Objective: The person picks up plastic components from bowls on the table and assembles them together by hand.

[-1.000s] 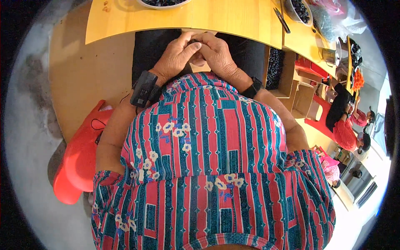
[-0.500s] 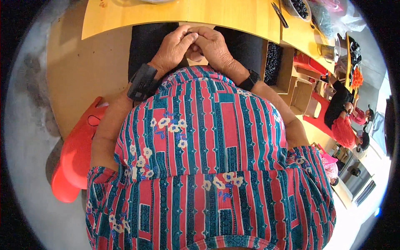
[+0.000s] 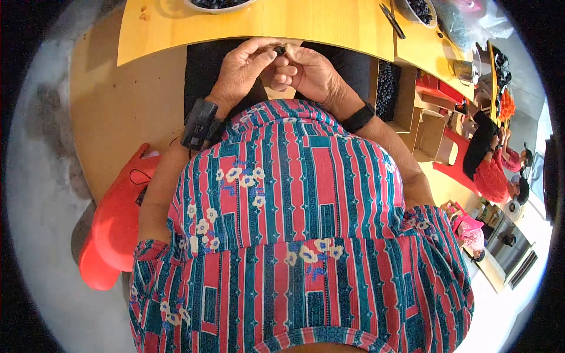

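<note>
Hands are held close together just below the near edge of the yellow worktop, over a dark lap. The left hand is curled, and its thumb and forefinger are pinched on a small dark piece, which sits at the very top of the two hands, between the fingertips of both. The right hand is brought against it from the right side, its fingers bent inward and touching the same piece or the left fingertips; which of the two cannot be told. So the piece is held at the meeting point of both hands, a little nearer to the left thumb, and no long axis can be made out, because the piece is too small and half covered by the fingers. A black band is worn on the left wrist and a black strap on the right one. On the worktop, well apart from the hands, a white bowl of dark small things is cut off by the upper edge, and a second bowl and a dark slim tool are seen to the right. A cardboard box filled with dark beads is set just right of the right wrist. Much of the lap is hidden by the striped shirt.
</note>
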Demonstrator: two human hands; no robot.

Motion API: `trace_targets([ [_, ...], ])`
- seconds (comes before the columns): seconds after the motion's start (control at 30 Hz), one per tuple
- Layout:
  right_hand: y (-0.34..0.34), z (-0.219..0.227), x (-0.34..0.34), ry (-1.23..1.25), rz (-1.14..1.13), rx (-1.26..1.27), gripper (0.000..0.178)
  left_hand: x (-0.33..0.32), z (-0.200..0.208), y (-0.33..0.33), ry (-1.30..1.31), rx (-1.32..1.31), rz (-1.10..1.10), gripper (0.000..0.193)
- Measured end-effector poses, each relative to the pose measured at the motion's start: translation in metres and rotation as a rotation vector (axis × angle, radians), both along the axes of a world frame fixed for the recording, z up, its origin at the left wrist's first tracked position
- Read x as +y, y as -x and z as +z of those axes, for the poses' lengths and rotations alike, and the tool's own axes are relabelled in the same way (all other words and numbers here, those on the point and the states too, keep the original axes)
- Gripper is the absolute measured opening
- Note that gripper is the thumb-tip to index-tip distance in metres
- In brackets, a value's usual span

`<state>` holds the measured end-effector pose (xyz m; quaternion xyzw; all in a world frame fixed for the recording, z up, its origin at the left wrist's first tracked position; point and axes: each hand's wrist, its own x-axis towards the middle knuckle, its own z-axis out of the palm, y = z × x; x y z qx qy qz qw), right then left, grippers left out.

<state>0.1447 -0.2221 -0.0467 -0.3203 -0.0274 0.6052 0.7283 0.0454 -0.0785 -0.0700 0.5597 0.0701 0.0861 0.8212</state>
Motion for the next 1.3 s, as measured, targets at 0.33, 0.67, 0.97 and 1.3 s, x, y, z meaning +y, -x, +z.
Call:
trace_targets([
  [0.33, 0.002, 0.003, 0.002, 0.044, 0.044, -0.017, 0.025, 0.004, -0.011, 0.001, -0.221, -0.01, 0.065, 0.018],
  [0.67, 0.002, 0.005, 0.0, 0.234, 0.099, -0.212, 0.036, 0.003, -0.003, 0.002, -0.309, -0.024, 0.118, 0.016],
  [0.97, 0.0, -0.001, -0.002, 0.2, 0.077, -0.256, 0.035, 0.002, -0.002, 0.002, -0.326, -0.013, 0.135, 0.016],
  [1.3, 0.004, 0.001, 0.0, 0.146, 0.036, -0.138, 0.03, 0.003, -0.005, 0.004, -0.34, -0.055, 0.145, 0.016],
])
